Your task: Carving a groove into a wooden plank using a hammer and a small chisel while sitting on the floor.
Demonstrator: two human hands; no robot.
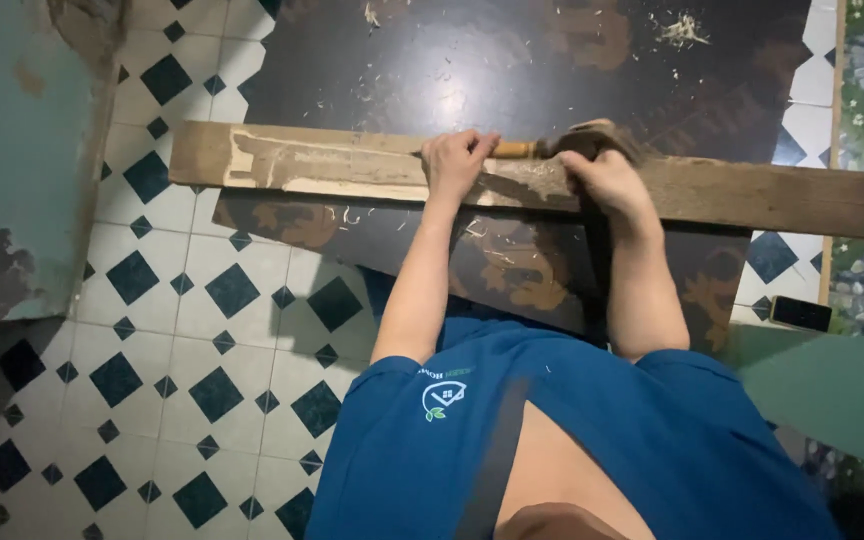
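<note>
Plank (pixel 352 165) is laid across a dark board (pixel 512 70) on the tiled floor, w/ a wooden-handled tool (pixel 552 147) gripped on it by left hand (pixel 459 160) & right hand (pixel 602 178), both clenched. Tool could skid off if plank shifts; fingers likely scraped.

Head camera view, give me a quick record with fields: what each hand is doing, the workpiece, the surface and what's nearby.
left hand: left hand grips the tool's wooden handle
right hand: right hand presses on the tool head
workpiece: long wooden plank, pale scraped patch toward one end
surface: dark board scattered with shavings, on tiled floor
nearby: phone on the floor
</note>
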